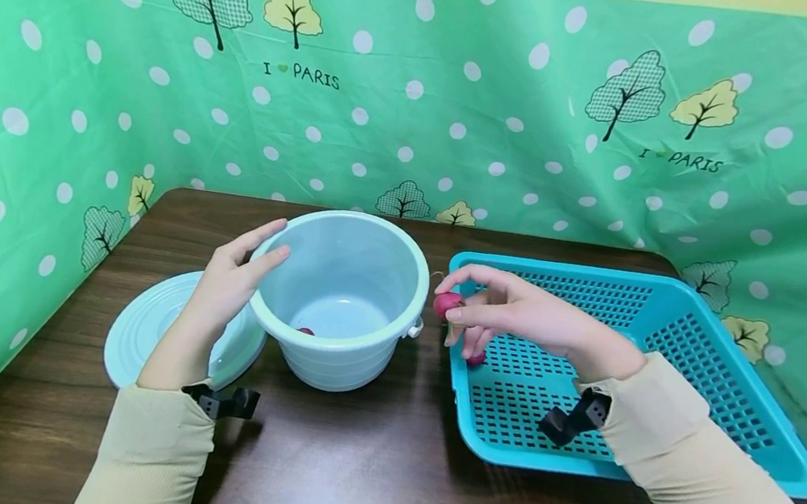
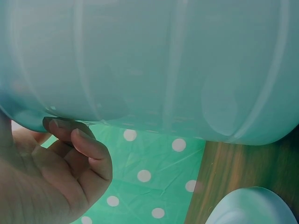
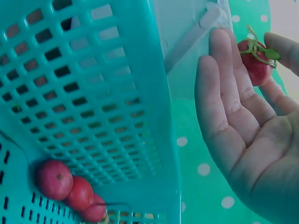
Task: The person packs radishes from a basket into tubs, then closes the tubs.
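My right hand (image 1: 491, 306) pinches a radish (image 1: 447, 304) between thumb and fingertips, over the left rim of the blue basket (image 1: 530, 454). In the right wrist view this radish (image 3: 256, 65) shows short green stems. More radishes (image 3: 55, 179) lie in the basket's corner, mostly hidden by the hand in the head view. With its thumb over the rim, my left hand (image 1: 231, 269) grips the light blue bucket (image 1: 337, 366) at its left side. Part of one radish (image 1: 306, 331) shows on the bucket floor. The left wrist view has curled fingers (image 2: 93, 156) at the bucket rim.
A round light blue lid (image 1: 156, 322) lies on the dark wooden table (image 1: 354, 473), left of the bucket and partly under the left forearm. The bucket's handle joint (image 1: 414, 329) faces the basket. A green dotted cloth (image 1: 405, 118) hangs behind and along both sides.
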`<state>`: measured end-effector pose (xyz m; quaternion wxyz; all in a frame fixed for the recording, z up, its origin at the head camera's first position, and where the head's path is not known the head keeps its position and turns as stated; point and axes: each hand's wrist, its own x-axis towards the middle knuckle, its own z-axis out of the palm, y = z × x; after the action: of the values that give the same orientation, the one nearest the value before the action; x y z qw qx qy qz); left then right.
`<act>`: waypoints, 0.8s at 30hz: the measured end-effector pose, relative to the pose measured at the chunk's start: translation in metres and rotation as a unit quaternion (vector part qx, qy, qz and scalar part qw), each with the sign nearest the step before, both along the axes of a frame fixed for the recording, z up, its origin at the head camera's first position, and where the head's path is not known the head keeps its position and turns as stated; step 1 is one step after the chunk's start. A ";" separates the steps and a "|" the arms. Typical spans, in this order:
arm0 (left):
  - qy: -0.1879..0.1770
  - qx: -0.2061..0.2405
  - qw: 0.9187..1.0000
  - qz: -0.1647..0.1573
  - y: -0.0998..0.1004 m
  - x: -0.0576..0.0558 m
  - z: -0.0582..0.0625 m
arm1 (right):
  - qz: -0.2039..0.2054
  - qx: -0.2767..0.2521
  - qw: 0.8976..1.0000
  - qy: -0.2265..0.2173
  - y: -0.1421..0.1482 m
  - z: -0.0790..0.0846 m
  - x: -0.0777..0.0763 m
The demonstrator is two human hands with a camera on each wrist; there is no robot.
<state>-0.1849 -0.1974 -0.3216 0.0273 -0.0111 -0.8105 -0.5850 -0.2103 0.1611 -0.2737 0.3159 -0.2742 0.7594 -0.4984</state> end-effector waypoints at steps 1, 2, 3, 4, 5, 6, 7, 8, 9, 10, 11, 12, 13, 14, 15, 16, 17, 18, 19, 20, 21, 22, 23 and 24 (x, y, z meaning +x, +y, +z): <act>0.000 0.000 1.000 0.000 0.000 0.000 0.000 | -0.001 0.001 1.000 0.000 -0.002 0.000 0.001; 0.000 0.000 1.000 0.000 0.000 0.000 0.000 | -0.001 0.002 1.000 -0.001 -0.004 0.001 0.002; -0.001 0.000 1.000 0.000 0.000 0.000 0.000 | 0.000 0.002 1.000 -0.001 -0.005 0.001 0.003; -0.001 -0.001 1.000 0.001 0.001 0.000 0.001 | 0.002 0.003 1.000 -0.001 -0.006 0.001 0.003; -0.001 -0.001 1.000 0.001 0.001 0.000 0.001 | 0.003 0.004 1.000 0.000 -0.008 0.001 0.004; -0.001 0.000 1.000 0.002 0.001 0.001 0.001 | 0.005 0.002 1.000 0.000 -0.009 0.002 0.004; 0.000 0.000 1.000 0.002 0.001 0.001 0.001 | 0.005 0.002 1.000 0.000 -0.010 0.002 0.005; 0.000 0.000 1.000 0.003 0.001 0.001 0.001 | 0.006 0.001 1.000 -0.001 -0.011 0.002 0.005; 0.000 0.000 1.000 0.003 0.001 0.001 0.001 | 0.006 0.000 1.000 -0.001 -0.012 0.002 0.005; 0.000 -0.001 1.000 0.003 0.001 0.001 0.001 | 0.006 0.000 1.000 -0.002 -0.012 0.003 0.006; 0.001 -0.001 1.000 0.003 0.001 0.001 0.001 | 0.006 0.001 1.000 -0.003 -0.013 0.003 0.006; 0.001 -0.001 1.000 0.003 0.001 0.001 0.001 | 0.005 0.001 1.000 -0.004 -0.015 0.003 0.006; 0.001 -0.001 1.000 0.003 0.001 0.001 0.001 | 0.005 0.003 1.000 -0.004 -0.016 0.003 0.007; 0.001 -0.001 1.000 0.002 0.001 0.001 0.001 | 0.003 0.004 1.000 -0.005 -0.017 0.003 0.007; 0.001 -0.001 1.000 0.002 0.001 0.001 0.001 | 0.001 0.006 1.000 -0.005 -0.018 0.003 0.007; 0.001 0.000 1.000 0.002 0.001 0.001 0.001 | 0.000 0.008 1.000 -0.005 -0.019 0.003 0.008; 0.001 0.000 1.000 0.002 0.001 0.001 0.001 | -0.001 0.009 1.000 -0.005 -0.020 0.003 0.008; 0.001 0.000 1.000 0.002 0.001 0.001 0.000 | -0.003 0.010 1.000 -0.005 -0.021 0.004 0.008; 0.001 0.000 1.000 0.002 0.001 0.001 0.000 | -0.003 0.010 1.000 -0.005 -0.023 0.004 0.008; 0.001 0.000 1.000 0.001 0.001 0.001 0.000 | -0.003 0.008 1.000 -0.005 -0.024 0.004 0.009; 0.001 -0.001 1.000 0.002 0.001 0.001 0.000 | -0.001 0.006 1.000 -0.006 -0.025 0.004 0.009; 0.000 -0.002 1.000 0.002 0.001 0.001 0.000 | 0.000 0.004 1.000 -0.007 -0.026 0.005 0.009; 0.000 -0.002 1.000 0.002 0.001 0.001 0.000 | 0.002 0.001 1.000 -0.009 -0.028 0.005 0.009; 0.000 -0.002 1.000 0.001 0.001 0.001 0.000 | 0.004 -0.001 1.000 -0.010 -0.029 0.005 0.010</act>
<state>-0.1843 -0.1966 -0.3212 0.0280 -0.0099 -0.8118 -0.5832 -0.2008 0.1322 -0.2684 0.3252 -0.2727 0.7548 -0.5002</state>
